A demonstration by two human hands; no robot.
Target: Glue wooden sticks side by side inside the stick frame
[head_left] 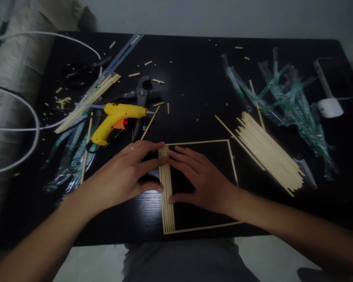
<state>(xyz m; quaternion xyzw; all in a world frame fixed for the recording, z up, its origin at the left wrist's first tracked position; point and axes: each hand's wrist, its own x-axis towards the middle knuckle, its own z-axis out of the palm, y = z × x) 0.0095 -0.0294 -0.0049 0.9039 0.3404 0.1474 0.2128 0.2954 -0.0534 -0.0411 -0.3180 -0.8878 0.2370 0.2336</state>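
Observation:
A square frame of thin bamboo sticks (233, 161) lies on the black table (194, 90) near its front edge. Several sticks (167, 207) lie side by side along the frame's left side. My left hand (126, 174) lies flat to the left of this row, its fingers stretched out and its fingertips touching the sticks. From the right, my right hand (198, 178) presses against the same row with its fingers stretched out flat. Neither hand grips anything.
A yellow glue gun (116, 119) lies at the left, pliers (143, 92) and scissors (79, 72) behind it. A bundle of loose sticks (267, 152) lies at the right among plastic wrappers (285, 98). A phone (333, 78) and white charger (329, 107) sit far right. White cables (29, 125) loop at the left.

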